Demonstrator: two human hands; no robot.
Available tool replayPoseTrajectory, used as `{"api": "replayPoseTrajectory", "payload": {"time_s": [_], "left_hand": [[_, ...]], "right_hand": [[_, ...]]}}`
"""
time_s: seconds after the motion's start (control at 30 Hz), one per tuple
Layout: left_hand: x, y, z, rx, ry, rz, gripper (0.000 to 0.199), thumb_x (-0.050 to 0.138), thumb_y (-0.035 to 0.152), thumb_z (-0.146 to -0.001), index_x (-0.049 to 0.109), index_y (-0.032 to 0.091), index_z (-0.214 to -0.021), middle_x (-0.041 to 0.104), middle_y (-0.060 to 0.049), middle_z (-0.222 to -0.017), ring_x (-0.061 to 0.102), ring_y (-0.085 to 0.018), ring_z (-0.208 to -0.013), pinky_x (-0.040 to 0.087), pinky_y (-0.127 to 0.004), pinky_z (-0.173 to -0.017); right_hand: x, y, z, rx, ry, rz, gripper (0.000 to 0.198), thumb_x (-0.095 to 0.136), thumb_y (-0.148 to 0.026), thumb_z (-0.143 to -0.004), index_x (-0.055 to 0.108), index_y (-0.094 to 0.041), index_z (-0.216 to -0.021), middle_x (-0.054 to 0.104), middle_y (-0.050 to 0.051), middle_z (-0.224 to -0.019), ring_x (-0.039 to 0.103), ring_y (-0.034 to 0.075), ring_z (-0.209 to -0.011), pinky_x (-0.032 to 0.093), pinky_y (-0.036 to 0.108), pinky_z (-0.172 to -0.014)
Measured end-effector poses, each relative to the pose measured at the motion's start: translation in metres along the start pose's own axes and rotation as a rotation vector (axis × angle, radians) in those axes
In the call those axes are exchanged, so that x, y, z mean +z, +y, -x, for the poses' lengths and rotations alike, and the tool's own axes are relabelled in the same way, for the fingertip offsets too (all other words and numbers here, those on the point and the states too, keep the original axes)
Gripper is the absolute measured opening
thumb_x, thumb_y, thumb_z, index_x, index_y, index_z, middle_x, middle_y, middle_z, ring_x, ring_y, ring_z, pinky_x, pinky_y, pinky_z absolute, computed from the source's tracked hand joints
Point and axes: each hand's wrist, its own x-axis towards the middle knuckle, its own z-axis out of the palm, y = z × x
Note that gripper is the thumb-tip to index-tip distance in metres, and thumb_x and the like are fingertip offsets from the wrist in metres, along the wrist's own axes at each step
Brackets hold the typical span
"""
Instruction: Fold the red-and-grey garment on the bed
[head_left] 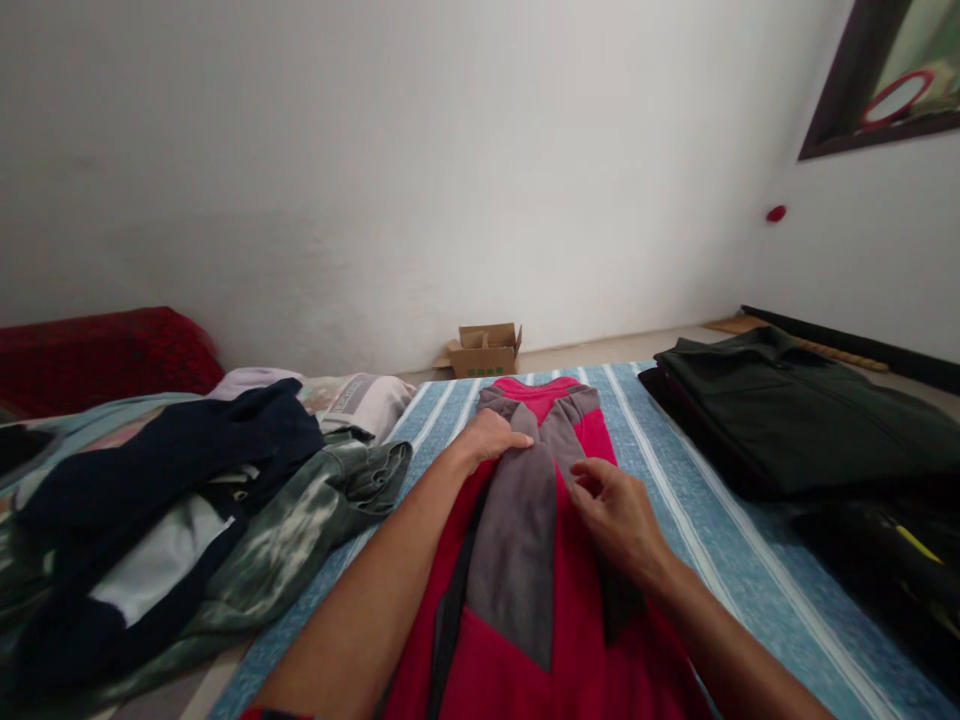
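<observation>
A red and grey garment [525, 560] lies lengthwise on the blue striped bed cover [720, 540] in front of me. Its grey sleeves are laid over the red body. My left hand [491, 437] rests palm down on the left grey sleeve near the far end, its fingers pressing the cloth flat. My right hand [616, 515] sits just right of the grey panel, its fingertips pinching the edge of the grey fabric.
A loose heap of clothes [187, 510], dark blue, green and white, covers the left side. Folded dark green garments [795, 420] are stacked on the right. A small open cardboard box [486, 350] stands on the floor by the white wall. A red cushion [97, 355] lies far left.
</observation>
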Motion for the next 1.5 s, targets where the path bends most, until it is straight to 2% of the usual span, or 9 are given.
{"api": "replayPoseTrajectory", "payload": {"time_s": [0.17, 0.3, 0.43, 0.63, 0.9, 1.1, 1.23, 1.33, 1.5], "left_hand": [[0.008, -0.007, 0.004, -0.046, -0.063, 0.194, 0.043, 0.071, 0.042, -0.055, 0.036, 0.020, -0.044, 0.027, 0.009, -0.042, 0.026, -0.007, -0.042, 0.016, -0.024, -0.044], [0.011, -0.015, 0.007, -0.060, -0.070, 0.205, 0.035, 0.069, 0.042, -0.056, 0.044, 0.018, -0.050, 0.034, 0.009, -0.045, 0.031, -0.007, -0.044, 0.017, -0.023, -0.045], [0.013, -0.016, 0.011, -0.078, -0.050, 0.222, 0.034, 0.068, 0.042, -0.058, 0.045, 0.018, -0.053, 0.037, 0.008, -0.047, 0.032, -0.008, -0.045, 0.019, -0.024, -0.045], [0.013, -0.019, 0.023, -0.022, -0.097, 0.416, 0.029, 0.064, 0.044, -0.064, 0.054, 0.017, -0.064, 0.052, 0.005, -0.058, 0.046, -0.011, -0.053, 0.030, -0.023, -0.050], [0.021, -0.032, 0.012, 0.027, -0.013, 0.238, 0.031, 0.062, 0.042, -0.066, 0.047, 0.018, -0.053, 0.045, 0.005, -0.050, 0.043, -0.011, -0.050, 0.026, -0.023, -0.047], [0.022, -0.034, 0.010, 0.050, 0.016, 0.185, 0.039, 0.065, 0.052, -0.063, 0.048, 0.018, -0.053, 0.045, 0.005, -0.050, 0.042, -0.011, -0.050, 0.023, -0.023, -0.046], [0.020, -0.037, 0.011, 0.063, -0.031, 0.277, 0.033, 0.069, 0.045, -0.060, 0.050, 0.017, -0.056, 0.048, 0.005, -0.052, 0.044, -0.011, -0.051, 0.026, -0.022, -0.046], [0.021, -0.041, 0.011, 0.028, -0.078, 0.404, 0.025, 0.069, 0.039, -0.060, 0.059, 0.016, -0.064, 0.058, 0.002, -0.060, 0.053, -0.014, -0.057, 0.033, -0.022, -0.050], [0.023, -0.050, 0.009, -0.022, -0.136, 0.607, 0.029, 0.069, 0.034, -0.062, 0.067, 0.014, -0.082, 0.069, -0.004, -0.077, 0.063, -0.019, -0.068, 0.043, -0.026, -0.060]], "right_hand": [[0.023, 0.017, -0.010, 0.101, -0.054, -0.113, 0.033, 0.056, -0.037, -0.076, 0.064, -0.016, -0.101, 0.068, 0.006, -0.081, 0.063, 0.021, -0.074, 0.045, 0.030, -0.065], [0.030, 0.026, -0.010, 0.124, -0.075, -0.154, 0.041, 0.058, -0.041, -0.075, 0.062, -0.014, -0.105, 0.066, 0.005, -0.076, 0.062, 0.020, -0.071, 0.045, 0.029, -0.063], [0.032, 0.029, -0.011, 0.135, -0.078, -0.134, 0.045, 0.060, -0.043, -0.073, 0.062, -0.013, -0.107, 0.062, 0.003, -0.068, 0.059, 0.020, -0.064, 0.043, 0.029, -0.058], [0.035, 0.035, -0.012, 0.142, -0.091, -0.221, 0.043, 0.062, -0.041, -0.072, 0.064, -0.014, -0.105, 0.066, 0.004, -0.074, 0.061, 0.020, -0.066, 0.044, 0.028, -0.056], [0.033, 0.031, -0.012, 0.111, -0.076, -0.115, 0.038, 0.062, -0.038, -0.071, 0.067, -0.015, -0.101, 0.067, 0.005, -0.074, 0.062, 0.021, -0.068, 0.045, 0.029, -0.060], [0.029, 0.022, -0.007, 0.023, -0.082, -0.102, 0.032, 0.056, -0.035, -0.077, 0.066, -0.018, -0.102, 0.068, 0.005, -0.083, 0.062, 0.021, -0.074, 0.047, 0.030, -0.066], [0.031, 0.019, -0.004, -0.004, -0.082, -0.213, 0.037, 0.059, -0.033, -0.075, 0.062, -0.017, -0.109, 0.067, 0.007, -0.099, 0.061, 0.022, -0.086, 0.046, 0.034, -0.077], [0.034, 0.019, -0.004, 0.000, -0.073, -0.394, 0.047, 0.063, -0.033, -0.072, 0.057, -0.016, -0.115, 0.064, 0.008, -0.108, 0.058, 0.022, -0.097, 0.045, 0.034, -0.083], [0.033, 0.018, -0.005, 0.153, -0.150, -0.556, 0.049, 0.054, -0.037, -0.078, 0.052, -0.014, -0.121, 0.068, 0.007, -0.088, 0.063, 0.022, -0.080, 0.050, 0.033, -0.069]]}}
